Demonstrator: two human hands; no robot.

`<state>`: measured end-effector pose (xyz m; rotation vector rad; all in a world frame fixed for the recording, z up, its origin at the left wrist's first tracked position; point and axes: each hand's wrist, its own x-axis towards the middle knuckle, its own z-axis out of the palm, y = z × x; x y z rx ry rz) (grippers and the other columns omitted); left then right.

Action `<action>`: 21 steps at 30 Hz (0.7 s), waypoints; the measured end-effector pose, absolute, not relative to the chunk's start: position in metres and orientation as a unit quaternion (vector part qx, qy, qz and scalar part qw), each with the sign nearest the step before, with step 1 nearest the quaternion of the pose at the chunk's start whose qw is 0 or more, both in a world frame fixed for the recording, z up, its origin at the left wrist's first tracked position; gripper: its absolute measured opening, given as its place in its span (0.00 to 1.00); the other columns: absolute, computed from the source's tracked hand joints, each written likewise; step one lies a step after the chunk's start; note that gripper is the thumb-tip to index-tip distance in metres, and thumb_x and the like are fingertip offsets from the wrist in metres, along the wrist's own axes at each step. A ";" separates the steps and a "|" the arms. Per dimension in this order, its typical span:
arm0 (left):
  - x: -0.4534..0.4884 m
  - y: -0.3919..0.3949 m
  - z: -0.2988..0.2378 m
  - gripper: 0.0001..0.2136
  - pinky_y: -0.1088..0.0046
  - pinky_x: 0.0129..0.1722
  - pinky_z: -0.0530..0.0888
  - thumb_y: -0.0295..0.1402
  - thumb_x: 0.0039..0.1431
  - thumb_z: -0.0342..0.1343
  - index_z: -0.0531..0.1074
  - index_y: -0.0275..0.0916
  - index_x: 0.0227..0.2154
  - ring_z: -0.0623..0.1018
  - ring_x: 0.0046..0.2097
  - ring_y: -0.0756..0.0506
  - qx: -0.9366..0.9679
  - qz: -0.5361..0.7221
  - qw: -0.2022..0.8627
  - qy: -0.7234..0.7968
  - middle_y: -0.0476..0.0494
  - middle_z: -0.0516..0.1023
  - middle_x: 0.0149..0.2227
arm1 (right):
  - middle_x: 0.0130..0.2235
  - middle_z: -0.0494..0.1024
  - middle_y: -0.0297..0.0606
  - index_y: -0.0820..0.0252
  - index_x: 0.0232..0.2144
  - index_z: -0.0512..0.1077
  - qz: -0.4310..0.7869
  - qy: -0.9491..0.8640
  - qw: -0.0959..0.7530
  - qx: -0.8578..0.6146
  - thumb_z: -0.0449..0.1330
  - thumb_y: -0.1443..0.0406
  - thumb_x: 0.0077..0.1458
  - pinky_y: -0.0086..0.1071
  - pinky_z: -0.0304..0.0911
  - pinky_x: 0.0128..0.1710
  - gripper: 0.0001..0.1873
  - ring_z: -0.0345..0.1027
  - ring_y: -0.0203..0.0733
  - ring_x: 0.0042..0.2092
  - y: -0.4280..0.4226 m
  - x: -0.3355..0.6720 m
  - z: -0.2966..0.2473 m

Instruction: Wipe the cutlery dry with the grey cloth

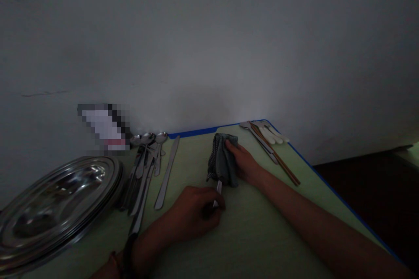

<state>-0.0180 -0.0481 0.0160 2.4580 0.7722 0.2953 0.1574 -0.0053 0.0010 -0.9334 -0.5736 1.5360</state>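
Observation:
My left hand (199,209) is closed around the slim, pale handle of a piece of cutlery (219,188). The other end of this piece is covered by a grey cloth (224,159), so its kind is hidden. My right hand (244,162) grips the cloth from the right, thumb on top, folding it about the covered end. Left of my left hand, a table knife (167,174) lies alone on the pale green table (255,235). Beyond it is a loose pile of metal cutlery (144,170), with several spoons (161,137) at its far end.
Stacked shiny steel plates (114,170) stand at the left. A pixelated object (104,128) leans on the wall. To the right lie brown chopsticks (286,168), metal cutlery (262,139) and several white-handled utensils (266,135). The table's blue edge (314,173) runs along the right.

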 end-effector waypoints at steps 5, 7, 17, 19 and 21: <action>-0.019 -0.047 0.017 0.09 0.81 0.28 0.63 0.23 0.47 0.50 0.71 0.39 0.30 0.70 0.26 0.53 0.912 0.107 0.276 0.284 0.53 0.72 0.25 | 0.33 0.76 0.37 0.57 0.33 0.69 0.670 -0.214 0.595 -0.388 0.54 0.53 0.50 0.35 0.65 0.38 0.15 0.70 0.40 0.39 -0.003 0.157 0.000; -0.019 -0.047 0.017 0.10 0.80 0.28 0.63 0.23 0.47 0.49 0.72 0.39 0.30 0.70 0.25 0.53 0.912 0.103 0.275 0.285 0.53 0.72 0.25 | 0.33 0.76 0.36 0.57 0.34 0.68 0.657 -0.220 0.602 -0.398 0.55 0.53 0.49 0.35 0.65 0.38 0.15 0.70 0.40 0.38 -0.004 0.157 -0.001; -0.020 -0.049 0.022 0.11 0.76 0.32 0.64 0.25 0.47 0.50 0.71 0.41 0.34 0.72 0.27 0.51 0.920 0.056 0.261 0.287 0.52 0.74 0.25 | 0.27 0.74 0.27 0.55 0.34 0.67 0.602 -0.327 0.586 -0.433 0.56 0.71 0.36 0.28 0.62 0.26 0.17 0.67 0.34 0.26 -0.006 0.164 -0.002; -0.020 -0.049 0.023 0.11 0.77 0.31 0.64 0.25 0.46 0.50 0.71 0.41 0.33 0.72 0.27 0.51 0.921 0.054 0.258 0.287 0.52 0.74 0.25 | 0.26 0.74 0.26 0.56 0.34 0.67 0.602 -0.327 0.585 -0.433 0.55 0.72 0.36 0.28 0.62 0.25 0.17 0.67 0.34 0.25 -0.006 0.165 -0.002; -0.020 -0.049 0.022 0.10 0.77 0.31 0.64 0.25 0.47 0.50 0.71 0.41 0.33 0.73 0.28 0.50 0.922 0.052 0.255 0.285 0.52 0.74 0.25 | 0.26 0.74 0.26 0.56 0.33 0.68 0.600 -0.328 0.585 -0.437 0.56 0.71 0.36 0.28 0.62 0.26 0.16 0.66 0.34 0.25 -0.006 0.164 -0.002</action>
